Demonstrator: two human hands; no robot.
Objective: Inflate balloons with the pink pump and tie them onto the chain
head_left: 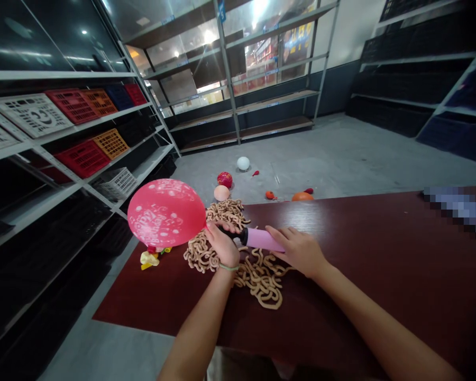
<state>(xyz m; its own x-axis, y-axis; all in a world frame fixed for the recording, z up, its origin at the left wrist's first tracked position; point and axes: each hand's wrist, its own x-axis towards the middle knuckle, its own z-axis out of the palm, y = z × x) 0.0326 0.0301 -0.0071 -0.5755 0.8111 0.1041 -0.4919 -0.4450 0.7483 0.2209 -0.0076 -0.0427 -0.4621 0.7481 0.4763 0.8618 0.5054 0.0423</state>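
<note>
My left hand (222,246) pinches the neck of an inflated pink "Happy Birthday" balloon (165,212) onto the black nozzle of a pink hand pump (264,239). My right hand (297,251) grips the pump's far end. Under both hands lies a tangled heap of tan curly strands (257,280), whose exact material I cannot tell. A few small yellow deflated balloons (149,259) lie just below the pink balloon.
The hands work over a dark red wooden table (360,275). Beyond its edge, several balloons lie on the grey floor (341,148). Metal shelves (75,127) holding plastic crates stand at left, with more shelving ahead and at right.
</note>
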